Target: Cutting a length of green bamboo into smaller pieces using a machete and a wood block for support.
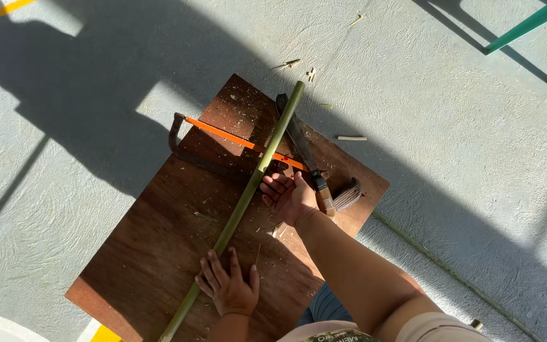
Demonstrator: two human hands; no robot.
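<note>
Bamboo pole (248,190): lay diagonally across a brown board (159,253) on the floor (463,158).
Left hand (228,286): fingers spread, pressed flat on the pole's lower part.
Right hand (288,196): loosely curled, beside the pole, gripping nothing.
Hacksaw (235,140): orange blade crossed under the pole.
Machete (302,149): just right of the pole.

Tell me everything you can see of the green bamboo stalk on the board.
The bamboo stalk is long, thin, straight and green, with a cut upper end. It lies diagonally across the brown wooden board, from lower left to upper right, overhanging both edges. It crosses over the orange-bladed hacksaw and runs beside a wooden-handled knife. The left hand presses it down low on the board; the right hand rests against it near the saw.
</note>
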